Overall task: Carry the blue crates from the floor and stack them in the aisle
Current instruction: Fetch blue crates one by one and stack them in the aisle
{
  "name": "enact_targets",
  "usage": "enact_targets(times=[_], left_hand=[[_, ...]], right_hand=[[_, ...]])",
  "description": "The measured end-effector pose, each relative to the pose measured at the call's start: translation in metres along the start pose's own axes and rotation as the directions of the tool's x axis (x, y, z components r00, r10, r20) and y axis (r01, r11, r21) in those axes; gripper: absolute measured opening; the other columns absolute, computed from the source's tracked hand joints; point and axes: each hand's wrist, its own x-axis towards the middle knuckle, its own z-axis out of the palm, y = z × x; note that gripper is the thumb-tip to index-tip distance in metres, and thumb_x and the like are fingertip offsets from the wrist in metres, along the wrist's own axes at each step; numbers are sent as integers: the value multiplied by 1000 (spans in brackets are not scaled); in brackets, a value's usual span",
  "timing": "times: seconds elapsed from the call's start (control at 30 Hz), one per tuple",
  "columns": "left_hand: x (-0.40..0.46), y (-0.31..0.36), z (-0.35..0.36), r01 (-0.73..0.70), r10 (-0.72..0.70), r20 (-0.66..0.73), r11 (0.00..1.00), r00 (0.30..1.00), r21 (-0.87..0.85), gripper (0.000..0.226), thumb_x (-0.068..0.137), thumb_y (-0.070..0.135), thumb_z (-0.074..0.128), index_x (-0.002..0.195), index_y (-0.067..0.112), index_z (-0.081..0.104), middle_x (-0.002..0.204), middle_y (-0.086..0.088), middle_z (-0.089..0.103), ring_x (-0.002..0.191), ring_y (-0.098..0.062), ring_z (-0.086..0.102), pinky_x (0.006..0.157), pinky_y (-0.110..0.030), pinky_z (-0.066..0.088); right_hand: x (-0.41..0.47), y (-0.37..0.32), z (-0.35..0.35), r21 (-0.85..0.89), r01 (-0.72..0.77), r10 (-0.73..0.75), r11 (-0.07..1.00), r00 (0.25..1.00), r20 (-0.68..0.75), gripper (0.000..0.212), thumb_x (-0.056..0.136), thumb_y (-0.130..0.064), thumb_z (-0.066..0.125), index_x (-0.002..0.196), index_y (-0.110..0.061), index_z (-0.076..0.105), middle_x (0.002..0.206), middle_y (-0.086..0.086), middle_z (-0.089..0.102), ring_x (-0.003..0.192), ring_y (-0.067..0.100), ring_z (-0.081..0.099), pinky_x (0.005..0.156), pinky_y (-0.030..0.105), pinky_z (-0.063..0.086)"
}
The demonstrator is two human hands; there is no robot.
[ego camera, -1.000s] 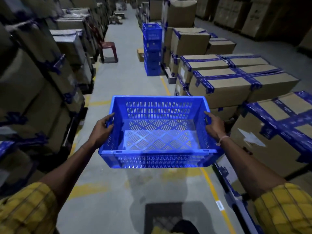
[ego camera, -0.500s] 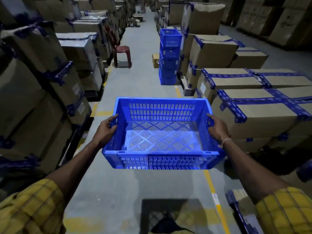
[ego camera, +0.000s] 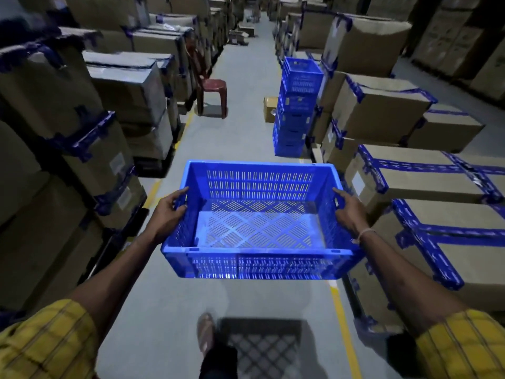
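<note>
We hold one empty blue perforated plastic crate point(ego camera: 259, 220) level in the air at frame centre, above the grey concrete aisle floor point(ego camera: 246, 132). Our left hand point(ego camera: 166, 214) grips the crate's short wall at 9 o'clock: its fingers point(ego camera: 180, 194) curl closed over the rim and into the handle slot. Our right hand point(ego camera: 348, 212) grips the opposite short wall at 3 o'clock in the same way, closed on the rim, with a pale thread band point(ego camera: 364, 233) on the wrist. Both yellow checked sleeves point(ego camera: 49, 343) show at the lower corners.

At 12 o'clock, well apart from the held crate, a stack of blue plastic crates point(ego camera: 296, 108) stands on the floor against the cardboard cartons. Just beside the stack at its 9 o'clock sits a small brown cardboard box point(ego camera: 270, 109). At 11 o'clock stands a dark red plastic chair point(ego camera: 211, 91). Rows of brown cardboard cartons banded with blue tape point(ego camera: 410, 181) line both sides of the aisle. At 6 o'clock, one sandalled foot point(ego camera: 206, 332) is on the floor, beside the crate's gridded shadow point(ego camera: 262, 348).
</note>
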Motion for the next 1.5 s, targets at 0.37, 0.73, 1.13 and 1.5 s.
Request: enact_targets(times=[0.37,0.73,1.13,1.5], left_hand=[[300,-38,-38,-11,10,65,1000,998,20,58,97,-1,55,131,46,55,116,-3,71,76,9,64,81,-34,57],[559,-35,-24,-2,6,109,999,994,-32,52,101,1,53,132,42,53,111,4,71,81,1,69,81,-36,59],[881,13,26,-69,65,163,998,984,15,49,98,-4,53,129,34,55,65,-5,64,54,5,60,60,-20,54],[1159,24,58,-105,100,218,994,971,10,52,95,-2,58,130,37,57,87,10,77,71,-5,70,75,-37,59]], right_hand=[[232,-107,88,11,-27,28,1000,1000,-9,67,85,-1,51,145,-29,49,111,18,66,86,38,65,69,44,55],[453,-182,129,83,-70,76,994,995,-71,66,82,2,52,142,-26,55,118,16,65,90,36,66,69,38,53],[759,-236,125,119,-134,143,984,987,-68,67,81,-2,51,139,-36,53,106,19,69,81,37,67,67,42,55],[975,-309,123,152,-192,215,970,965,-152,59,85,-1,51,135,-32,59,91,16,69,61,32,60,55,36,44]])
